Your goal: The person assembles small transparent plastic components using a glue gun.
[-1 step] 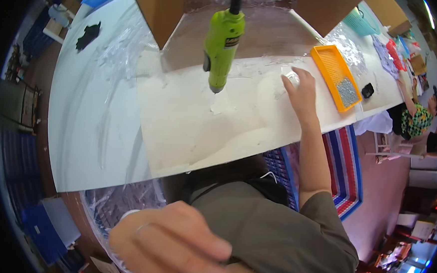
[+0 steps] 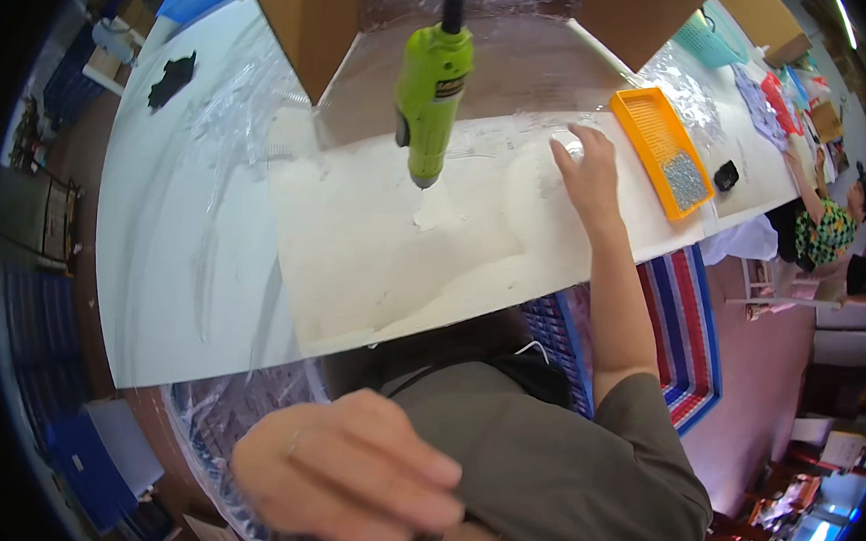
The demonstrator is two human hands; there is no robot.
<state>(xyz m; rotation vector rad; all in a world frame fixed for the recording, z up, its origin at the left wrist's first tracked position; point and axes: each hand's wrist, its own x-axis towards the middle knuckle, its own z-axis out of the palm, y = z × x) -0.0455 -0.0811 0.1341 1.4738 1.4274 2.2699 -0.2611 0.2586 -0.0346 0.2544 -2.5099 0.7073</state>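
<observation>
My right hand (image 2: 591,176) reaches over the pale board (image 2: 402,288) on the table, thumb and fingers apart. Nothing shows clearly in its grasp. Close to the camera at the lower left, my left hand (image 2: 351,474) is slightly blurred, its fingers bent and pressed together; whatever they may hold is hidden. A lime-green electric screwdriver (image 2: 431,102) hangs upright from a dark cord, tip down, above the board and apart from both hands. Right of my right hand lies an orange tray (image 2: 650,125) with small silvery metal parts (image 2: 684,180) heaped at its near end.
Brown cardboard flaps (image 2: 304,25) stand at the back around clear plastic film. A black item (image 2: 725,175) sits beside the tray, a dark piece (image 2: 172,81) at far left. A striped bag (image 2: 682,335) is below the table's right edge. Another person (image 2: 827,230) sits far right.
My left hand has shifted a little to the right. My right hand has moved slightly left and up, its thumb and fingers still apart. The whole view has shifted slightly.
</observation>
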